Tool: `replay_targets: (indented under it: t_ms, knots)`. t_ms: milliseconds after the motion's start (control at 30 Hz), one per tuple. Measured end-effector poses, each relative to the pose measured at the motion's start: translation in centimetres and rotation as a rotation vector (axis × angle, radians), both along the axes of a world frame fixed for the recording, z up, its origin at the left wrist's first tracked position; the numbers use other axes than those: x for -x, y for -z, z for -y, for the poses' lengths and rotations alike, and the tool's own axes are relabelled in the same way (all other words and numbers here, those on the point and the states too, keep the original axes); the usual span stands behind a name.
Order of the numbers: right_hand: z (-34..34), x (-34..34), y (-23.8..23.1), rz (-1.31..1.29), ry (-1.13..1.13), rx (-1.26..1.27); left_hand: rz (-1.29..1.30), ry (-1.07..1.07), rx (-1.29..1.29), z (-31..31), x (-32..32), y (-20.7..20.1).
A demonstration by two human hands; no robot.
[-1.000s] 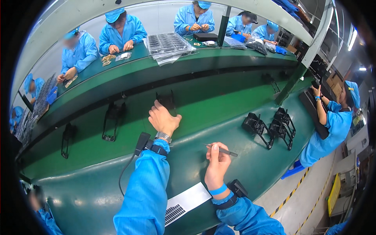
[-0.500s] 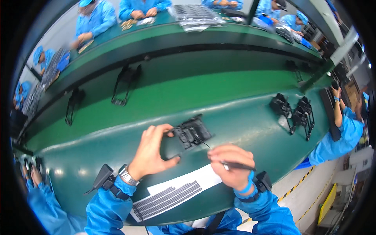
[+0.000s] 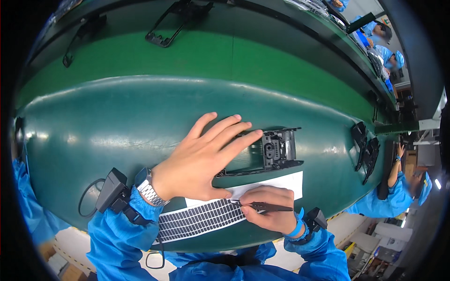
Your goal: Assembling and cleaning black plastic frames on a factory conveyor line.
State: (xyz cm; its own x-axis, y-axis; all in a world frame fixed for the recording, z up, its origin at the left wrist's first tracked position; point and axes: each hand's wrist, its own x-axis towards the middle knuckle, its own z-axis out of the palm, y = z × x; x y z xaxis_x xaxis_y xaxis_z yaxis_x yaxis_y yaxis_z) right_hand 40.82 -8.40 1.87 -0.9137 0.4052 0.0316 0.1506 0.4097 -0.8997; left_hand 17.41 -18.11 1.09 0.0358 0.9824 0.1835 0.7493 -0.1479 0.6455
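Note:
A white sheet point(image 3: 294, 183) with rows of small black rectangular stickers point(image 3: 201, 219) lies on the green bench in front of me. My left hand point(image 3: 199, 161) is spread palm down, its thumb at the sheet's upper edge and its fingers reaching over the black plastic frame. My right hand point(image 3: 269, 208) grips slim black tweezers point(image 3: 265, 206), their tip at the sticker rows beside my left thumb. Just beyond the hands, the black plastic frame point(image 3: 276, 149) rests on the bench; my left fingers cover its left part. Whether the tip holds a sticker is too small to tell.
Two similar black parts point(image 3: 365, 152) lie at the right of the bench point(image 3: 117, 122). More black frames point(image 3: 171, 23) rest along the shelf at the back. A co-worker in blue point(image 3: 393, 194) sits at the right; a blue sleeve point(image 3: 33, 201) shows at the left.
The view has tilted downward. My left hand has moved from beside the plastic frame to the sheet's edge and spread out. The frame is turned, and the tweezers have come to the stickers.

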Motion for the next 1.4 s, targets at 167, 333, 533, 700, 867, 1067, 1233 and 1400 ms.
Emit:
replay_targets:
  t_ms: [167, 333, 533, 700, 867, 1067, 1233, 1400]
  knots:
    - [-0.4, 0.1, 0.5, 0.008, -0.03, -0.027, 0.011, -0.023, -0.013, 0.3, -0.2, 0.8]
    - [-0.5, 0.3, 0.5, -0.012, -0.049, -0.059, 0.046, -0.034, -0.031, 0.3, -0.2, 1.3]
    - [-0.5, 0.6, 0.3, -0.016, -0.086, -0.062, 0.059, -0.046, -0.048, 0.3, -0.2, 1.3]
    - [-0.7, 0.5, 0.4, -0.016, -0.089, -0.076, 0.041, -0.041, -0.034, 0.1, -0.2, 1.3]
    - [-0.6, 0.5, 0.3, -0.025, -0.083, -0.063, 0.03, -0.043, -0.025, 0.0, -0.4, 1.2]
    - [-0.5, 0.5, 0.4, -0.018, -0.099, -0.061, 0.027, -0.046, -0.024, 0.1, -0.4, 1.2]
    - [-0.6, 0.1, 0.8, -0.012, -0.102, -0.035, 0.032, -0.053, -0.04, 0.0, -0.5, 1.2]
    - [-0.8, -1.2, 0.3, -0.058, 0.051, 0.251, 0.021, -0.039, -0.037, -0.2, -0.3, 0.3]
